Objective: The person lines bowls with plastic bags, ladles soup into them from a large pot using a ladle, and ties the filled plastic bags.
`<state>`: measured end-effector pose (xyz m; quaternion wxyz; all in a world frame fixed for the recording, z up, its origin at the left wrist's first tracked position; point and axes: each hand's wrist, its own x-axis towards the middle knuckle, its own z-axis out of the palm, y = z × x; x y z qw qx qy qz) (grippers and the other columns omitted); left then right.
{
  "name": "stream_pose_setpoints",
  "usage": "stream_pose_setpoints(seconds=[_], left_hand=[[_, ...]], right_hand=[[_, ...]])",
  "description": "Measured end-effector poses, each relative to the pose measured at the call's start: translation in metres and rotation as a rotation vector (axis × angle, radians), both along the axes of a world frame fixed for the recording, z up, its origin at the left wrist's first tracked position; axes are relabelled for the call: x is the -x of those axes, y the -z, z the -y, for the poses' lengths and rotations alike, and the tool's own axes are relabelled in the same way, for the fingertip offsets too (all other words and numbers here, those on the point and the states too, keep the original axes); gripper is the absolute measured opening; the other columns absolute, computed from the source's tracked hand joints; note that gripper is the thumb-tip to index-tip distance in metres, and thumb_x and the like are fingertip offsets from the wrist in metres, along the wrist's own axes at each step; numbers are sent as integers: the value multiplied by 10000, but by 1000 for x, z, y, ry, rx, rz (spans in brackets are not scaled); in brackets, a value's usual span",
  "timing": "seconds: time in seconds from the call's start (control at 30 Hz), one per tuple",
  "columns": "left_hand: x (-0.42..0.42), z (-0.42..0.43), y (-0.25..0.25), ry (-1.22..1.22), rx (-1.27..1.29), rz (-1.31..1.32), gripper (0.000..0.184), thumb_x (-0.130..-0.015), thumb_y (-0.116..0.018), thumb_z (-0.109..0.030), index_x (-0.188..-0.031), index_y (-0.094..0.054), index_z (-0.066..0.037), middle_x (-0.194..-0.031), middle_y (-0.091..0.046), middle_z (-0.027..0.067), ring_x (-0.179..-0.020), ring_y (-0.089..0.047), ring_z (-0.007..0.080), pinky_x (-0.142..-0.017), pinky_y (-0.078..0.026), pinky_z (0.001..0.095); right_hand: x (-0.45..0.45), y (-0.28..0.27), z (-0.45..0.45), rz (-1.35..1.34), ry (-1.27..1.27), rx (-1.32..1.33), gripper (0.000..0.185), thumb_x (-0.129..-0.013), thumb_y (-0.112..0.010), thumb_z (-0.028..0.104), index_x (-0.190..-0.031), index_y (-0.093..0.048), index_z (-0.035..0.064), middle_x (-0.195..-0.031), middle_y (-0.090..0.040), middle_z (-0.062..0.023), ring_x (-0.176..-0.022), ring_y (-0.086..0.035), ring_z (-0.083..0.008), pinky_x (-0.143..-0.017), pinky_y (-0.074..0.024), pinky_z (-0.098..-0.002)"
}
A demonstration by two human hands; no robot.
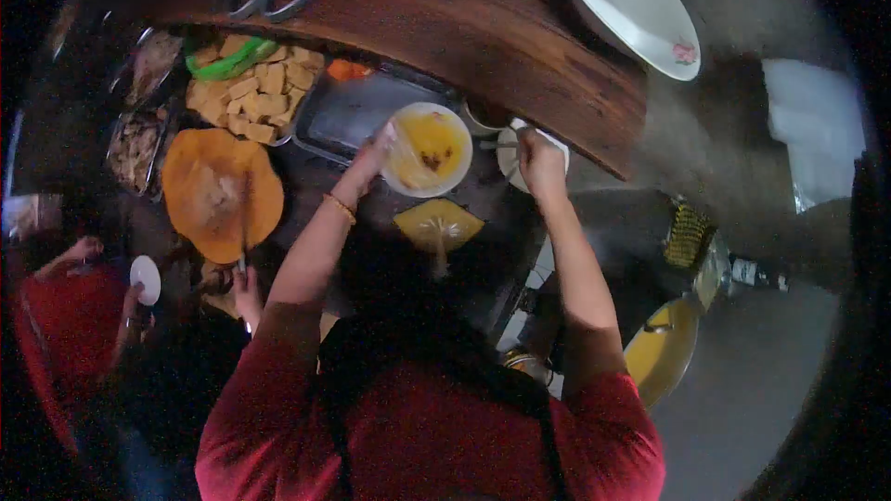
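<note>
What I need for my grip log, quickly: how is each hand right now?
Left hand: at the rim of the white bowl; grip can't be told.
Right hand: closed on what looks like a thin utensil.

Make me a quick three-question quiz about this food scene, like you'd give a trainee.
1. True or false: the camera wearer's left hand rests on the orange board.
2. What lies just below the white bowl in the picture?
a) a flowered platter
b) a tied plastic bag with yellow contents
c) a knife
3. What colour is the curved band over the pale cubes?

Key: 1. False; it is at the white bowl's edge. 2. b. 3. Green.
</note>
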<state>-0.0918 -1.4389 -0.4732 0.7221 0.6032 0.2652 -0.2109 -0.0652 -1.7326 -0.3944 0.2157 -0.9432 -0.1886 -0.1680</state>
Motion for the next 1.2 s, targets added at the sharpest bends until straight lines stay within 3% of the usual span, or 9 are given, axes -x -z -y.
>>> stream_pose_setpoints(seconds=[0.07, 0.2, 0.27, 0.37, 0.57, 0.63, 0.73, 0.9, 1.2], left_hand=[[6, -6, 51, 103, 237, 335, 565, -836, -497, -444, -1248, -418, -66, -1163, -507, 75, -1047, -496, 167, -879, -415, 328], [24, 6, 1, 234, 298, 384, 565, -820, -511, -456, -1241, -419, -90, -1149, -505, 57, -1023, -498, 160, -851, -425, 328], [37, 9, -20, 292, 325, 346, 566, -812, -518, -461, -1237, -419, -102, -1142, -505, 48, -1011, -499, 157, -836, -431, 328], [65, 14, -36, 366, 337, 277, 567, -800, -528, -470, -1232, -419, -119, -1132, -503, 34, -993, -501, 151, -815, -439, 329], [120, 36, -48, 513, 296, 164, 570, -776, -549, -488, -1221, -420, -155, -1111, -501, 7, -957, -504, 141, -772, -455, 329], [140, 45, -60, 549, 267, 141, 572, -768, -556, -493, -1218, -421, -167, -1104, -500, -2, -945, -505, 137, -758, -460, 330], [175, 51, -70, 613, 180, 357, 664, -759, -481, -619, -1256, -385, -190, -1113, -492, 22, -945, -507, 136, -755, -468, 342], [187, 76, -43, 868, 162, 18, 786, -743, -408, -703, -1299, -356, -150, -1240, -435, 62, -1112, -433, 129, -895, -403, 370], [322, 95, -31, 29, 457, 116, 671, -728, -488, -663, -1061, -604, -92, -916, -646, 94, -831, -608, 232, -698, -478, 354]], right_hand=[[-10, 4, -10, -57, -13, 115, 105, -754, -532, 64, -827, -591, 16, -704, -567, -216, -689, -558, -382, -620, -445, -435], [-13, 17, -6, -358, 13, 176, 314, -837, -485, 247, -1080, -576, 70, -853, -612, -218, -779, -590, -358, -682, -459, -415], [-22, 29, 1, -419, 13, 97, 275, -861, -445, 209, -1008, -609, 43, -959, -596, -215, -875, -571, -345, -770, -437, -401], [-9, -5, -20, 233, -84, 516, 294, -877, -422, 216, -982, -603, 9, -1014, -577, -215, -951, -536, -346, -839, -407, -394], [69, -78, -90, -585, -733, -233, 289, -870, -482, 227, -965, -606, -17, -1014, -565, -138, -980, -511, -263, -889, -359, -336], [98, -100, -94, -1271, -707, -340, 363, -896, -436, 296, -996, -601, -11, -973, -566, -76, -944, -507, -196, -862, -359, -305], [120, -87, -82, -1370, -678, -349, 395, -897, -420, 328, -1031, -592, -2, -916, -546, -30, -890, -488, -147, -834, -352, -271], [154, -87, -55, -1294, -740, -346, 141, -838, -533, 164, -776, -544, 38, -812, -488, 8, -825, -455, -90, -765, -345, -223], [229, 8, 19, -967, -664, -156, 156, -839, -553, 100, -711, -480, 50, -628, -450, 42, -607, -402, -46, -551, -342, -206]])
